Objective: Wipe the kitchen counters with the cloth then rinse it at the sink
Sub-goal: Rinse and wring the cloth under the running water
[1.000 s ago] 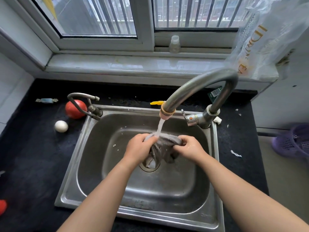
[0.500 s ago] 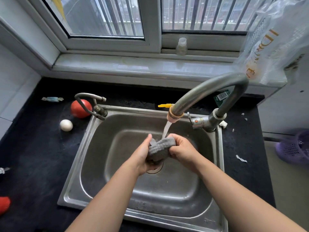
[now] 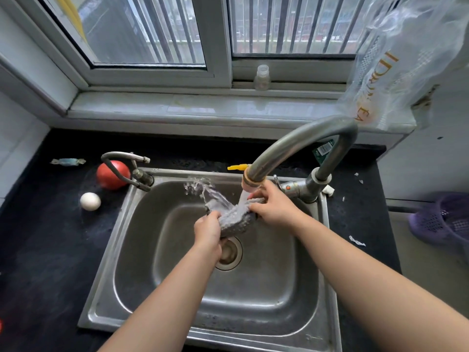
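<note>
Grey cloth [image 3: 234,219] is gripped by the left hand [image 3: 206,232] and the right hand [image 3: 274,209] under the tap [image 3: 299,141], over the sink [image 3: 142,250]; it is best held lower so less water is splashed.

Both forearms reach forward, left hand [image 3: 206,228] and right hand [image 3: 272,207] each gripping one end of the cloth [image 3: 234,218]

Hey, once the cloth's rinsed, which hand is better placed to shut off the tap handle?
The right hand, probably. It grips the cloth just below the spout, right next to the tap handle. The left hand holds the cloth's other end farther away, near the drain.
</note>
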Demonstrator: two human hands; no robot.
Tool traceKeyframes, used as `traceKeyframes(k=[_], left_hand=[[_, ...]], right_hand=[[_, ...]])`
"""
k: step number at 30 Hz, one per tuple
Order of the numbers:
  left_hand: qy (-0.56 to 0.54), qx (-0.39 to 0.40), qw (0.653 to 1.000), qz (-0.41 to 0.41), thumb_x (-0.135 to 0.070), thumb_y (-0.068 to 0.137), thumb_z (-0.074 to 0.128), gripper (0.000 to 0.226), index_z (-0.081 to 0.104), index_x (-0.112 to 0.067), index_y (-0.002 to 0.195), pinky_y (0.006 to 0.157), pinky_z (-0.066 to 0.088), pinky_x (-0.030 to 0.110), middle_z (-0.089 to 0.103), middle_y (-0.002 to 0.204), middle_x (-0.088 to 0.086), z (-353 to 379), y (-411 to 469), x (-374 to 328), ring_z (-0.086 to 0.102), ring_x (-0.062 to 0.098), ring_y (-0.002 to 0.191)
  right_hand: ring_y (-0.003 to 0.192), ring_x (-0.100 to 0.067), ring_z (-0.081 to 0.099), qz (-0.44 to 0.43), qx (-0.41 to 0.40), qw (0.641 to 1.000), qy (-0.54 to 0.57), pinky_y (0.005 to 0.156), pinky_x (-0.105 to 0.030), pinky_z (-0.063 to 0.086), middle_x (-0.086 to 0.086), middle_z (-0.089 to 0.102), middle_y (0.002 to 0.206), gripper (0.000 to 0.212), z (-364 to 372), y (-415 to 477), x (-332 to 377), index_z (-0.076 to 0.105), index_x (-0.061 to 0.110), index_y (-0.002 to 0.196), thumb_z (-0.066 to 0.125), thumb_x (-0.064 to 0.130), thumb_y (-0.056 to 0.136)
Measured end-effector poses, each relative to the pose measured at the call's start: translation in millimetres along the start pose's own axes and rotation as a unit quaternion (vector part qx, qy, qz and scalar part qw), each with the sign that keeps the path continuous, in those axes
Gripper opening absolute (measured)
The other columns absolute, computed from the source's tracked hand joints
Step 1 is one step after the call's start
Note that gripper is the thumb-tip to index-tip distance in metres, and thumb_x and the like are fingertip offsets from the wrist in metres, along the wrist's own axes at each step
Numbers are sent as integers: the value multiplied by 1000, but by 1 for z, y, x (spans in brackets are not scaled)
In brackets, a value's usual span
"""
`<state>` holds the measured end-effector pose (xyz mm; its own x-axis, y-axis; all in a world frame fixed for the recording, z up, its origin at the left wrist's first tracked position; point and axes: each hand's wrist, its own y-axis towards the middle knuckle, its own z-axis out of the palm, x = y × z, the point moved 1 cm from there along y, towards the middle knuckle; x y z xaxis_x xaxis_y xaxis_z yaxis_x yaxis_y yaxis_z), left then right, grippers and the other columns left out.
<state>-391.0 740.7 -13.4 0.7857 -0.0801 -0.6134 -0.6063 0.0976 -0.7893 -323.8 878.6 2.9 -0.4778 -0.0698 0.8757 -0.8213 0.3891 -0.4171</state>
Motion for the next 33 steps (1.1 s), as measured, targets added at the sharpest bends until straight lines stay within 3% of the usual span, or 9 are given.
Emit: traceKeyframes(k=[3, 9, 14, 18, 23, 26, 28, 31, 33], left_hand=[[18, 26, 999, 30, -4, 90, 46, 22, 58, -1, 108, 79, 52, 42, 65, 98, 19, 7, -11, -2, 64, 28, 80], [29, 81, 996, 18, 2, 89, 42, 16, 51, -9, 97, 74, 52, 46, 62, 91, 13, 15, -24, 8, 61, 26, 78], [11, 70, 997, 3, 7, 83, 32, 20, 43, -10, 81, 65, 47, 35, 53, 80, 13, 15, -27, 17, 53, 25, 70], [45, 94, 995, 11, 6, 82, 30, 24, 40, -13, 72, 45, 42, 20, 50, 68, 9, 16, -38, 23, 48, 20, 57], [108, 149, 983, 28, -11, 71, 42, 15, 56, -14, 75, 68, 44, 35, 56, 74, 11, 15, -47, 38, 53, 27, 71], [145, 167, 973, 65, -51, 64, 57, 49, 69, -13, 92, 96, 46, 45, 70, 101, 9, 12, -42, 43, 63, 28, 101], [215, 158, 960, 89, -70, 71, 46, 61, 70, -22, 101, 102, 42, 43, 68, 113, 6, 12, -43, 43, 62, 23, 109], [309, 102, 934, 147, -47, 94, 39, 25, 58, -31, 92, 107, 34, 35, 43, 122, 5, 10, -51, 37, 50, 21, 115], [310, 90, 934, 152, -40, 94, 45, 12, 48, -29, 99, 100, 34, 30, 35, 124, 5, 7, -49, 35, 47, 20, 110]], right_hand=[[76, -4, 58, -4, -23, 999, -42, 57, -6, 43, 6, 60, 99, 68, -12, 6, 0, 30, 16, 142, 58, 5, 81], [73, -9, 58, -32, -69, 997, -7, 64, -13, 48, 6, 67, 97, 85, -37, -1, -6, 24, 32, 145, 50, -10, 76], [85, -13, 59, 0, -138, 983, 122, 70, -20, 49, -11, 64, 109, 58, -22, -19, -17, 52, 18, 124, 48, -16, 77], [93, -20, 59, 111, -190, 929, 296, 79, -28, 50, -16, 61, 112, 30, 4, -37, -41, 54, 8, 112, 47, -7, 87], [100, -30, 65, 167, -136, 889, 403, 89, -41, 52, -19, 67, 108, 32, 31, -53, -43, 58, 3, 114, 58, 23, 89], [97, -30, 67, 144, -93, 896, 410, 88, -41, 54, -18, 70, 103, 30, 38, -62, -34, 64, 5, 107, 58, 29, 90], [92, -26, 69, 127, -84, 901, 405, 84, -37, 55, -15, 72, 98, 25, 39, -64, -29, 66, 7, 103, 58, 28, 90], [85, -23, 69, 125, -95, 921, 357, 78, -35, 55, -13, 72, 90, 14, 41, -64, -24, 67, 10, 90, 58, 20, 89], [80, -23, 65, 120, -116, 936, 310, 74, -35, 52, -12, 68, 84, 8, 41, -63, -21, 62, 10, 82, 57, 14, 87]])
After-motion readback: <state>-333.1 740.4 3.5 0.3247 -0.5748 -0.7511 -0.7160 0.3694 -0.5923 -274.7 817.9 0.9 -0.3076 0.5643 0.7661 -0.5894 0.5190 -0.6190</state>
